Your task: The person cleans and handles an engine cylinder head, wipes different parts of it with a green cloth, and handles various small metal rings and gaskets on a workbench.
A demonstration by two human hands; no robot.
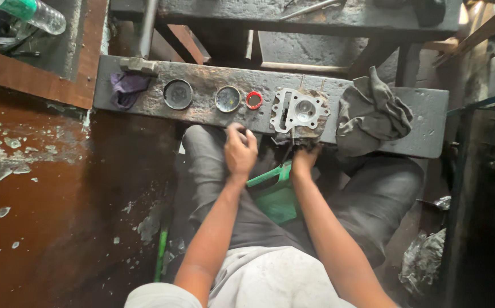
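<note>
Right hand [304, 161] gripped the near edge of the grey finned metal cylinder head [300, 112], directly beyond it; left hand [240, 152] sat half-curled, apparently empty, left of it.

- A white short-sleeved shirt [270, 282] is worn.
- Dark grey trousers [224, 188] are worn, marked with grime.
- Both forearms are left bare, without gloves.
</note>
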